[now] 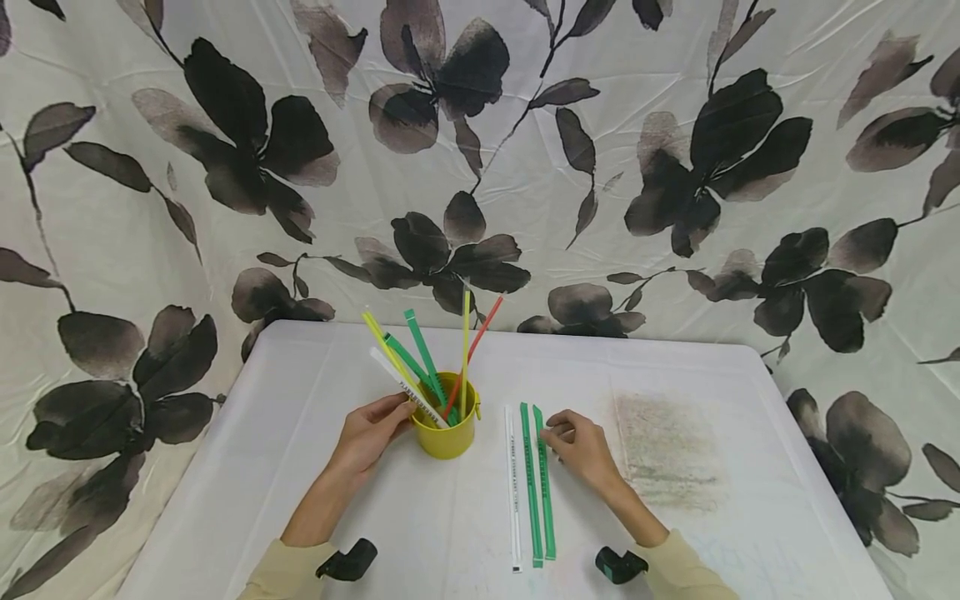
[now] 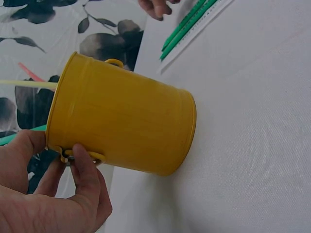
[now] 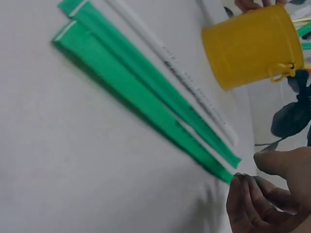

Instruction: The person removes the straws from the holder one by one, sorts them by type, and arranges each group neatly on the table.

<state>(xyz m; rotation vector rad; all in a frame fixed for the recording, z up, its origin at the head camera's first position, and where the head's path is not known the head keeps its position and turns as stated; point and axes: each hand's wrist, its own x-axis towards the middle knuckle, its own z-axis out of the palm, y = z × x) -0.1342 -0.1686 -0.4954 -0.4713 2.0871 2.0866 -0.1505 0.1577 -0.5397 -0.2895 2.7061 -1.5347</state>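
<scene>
My left hand (image 1: 372,429) holds a small yellow metal bucket (image 2: 121,116) at its rim and side handle, the thumb on the rim and the fingers at the handle. Several straws lean out of the bucket: yellow, a red straw (image 1: 487,321), green-wrapped ones and a white-wrapped straw (image 1: 408,387) with dark print. To the right, two green-wrapped straws (image 1: 531,483) and one white-wrapped straw (image 1: 513,492) lie side by side on the table. My right hand (image 1: 581,450) is at the far end of the rightmost green straw (image 3: 141,107), fingertips right at its tip and thumb apart from them.
A white cloth covers the table (image 1: 300,350). Right of the straws is a brownish smudged patch (image 1: 667,450) on the cloth. A floral curtain (image 1: 480,150) hangs behind the table and at both sides.
</scene>
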